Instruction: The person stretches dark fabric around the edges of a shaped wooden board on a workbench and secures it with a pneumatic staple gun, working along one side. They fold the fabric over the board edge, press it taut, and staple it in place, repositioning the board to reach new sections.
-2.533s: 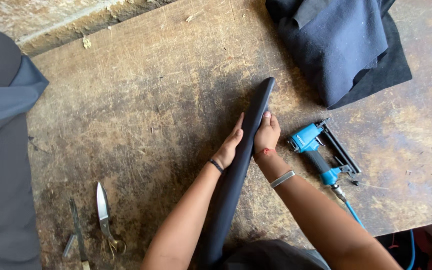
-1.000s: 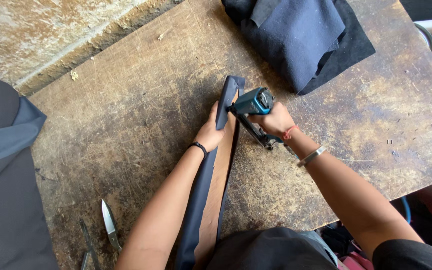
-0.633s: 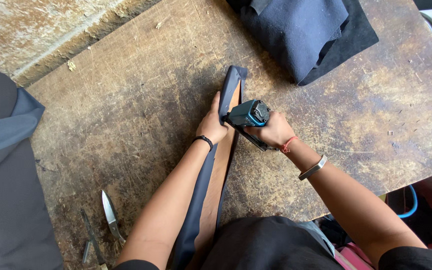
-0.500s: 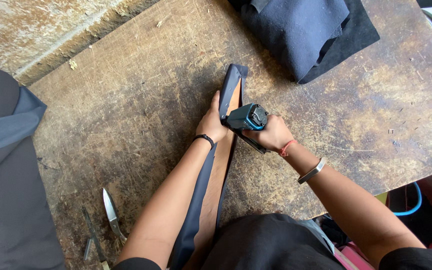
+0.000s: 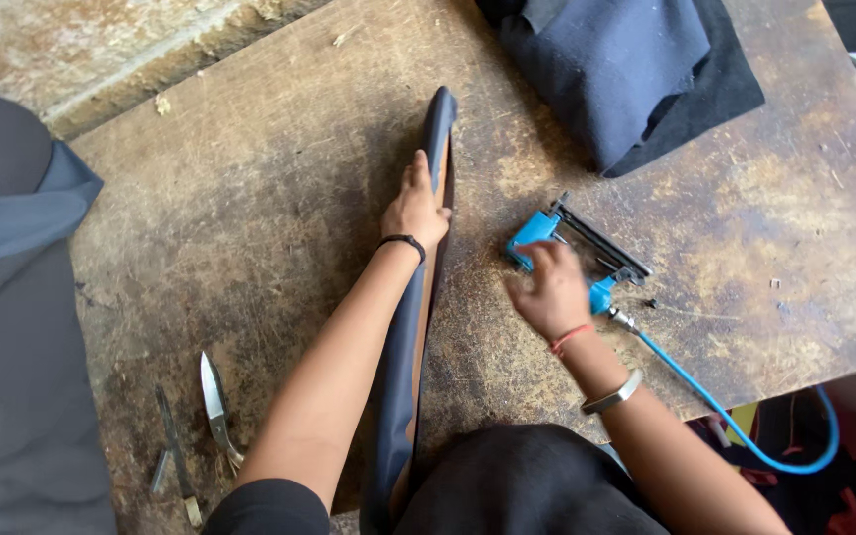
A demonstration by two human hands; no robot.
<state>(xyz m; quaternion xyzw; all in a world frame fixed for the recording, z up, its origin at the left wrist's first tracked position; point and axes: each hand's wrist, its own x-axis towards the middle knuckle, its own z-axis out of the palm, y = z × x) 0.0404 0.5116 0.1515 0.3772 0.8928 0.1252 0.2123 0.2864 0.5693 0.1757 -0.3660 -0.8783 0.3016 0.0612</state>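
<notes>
Blue pneumatic stapler [image 5: 572, 256] now lies on wooden bench [image 5: 250, 198]; my right hand [image 5: 547, 289], half-open, rests on it, grip gone. Left hand [image 5: 415, 203], flat, presses fabric-covered strip [image 5: 426, 297]. Stapling pass apparently finished.

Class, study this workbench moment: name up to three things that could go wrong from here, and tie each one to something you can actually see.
1. The right hand rests on the blue staple gun; a stray press could fire it across the table.
2. Its blue hose trails off the bench edge, where it might snag and tug the gun.
3. Only the left hand steadies the long fabric-wrapped strip; it could tip or slide.
</notes>
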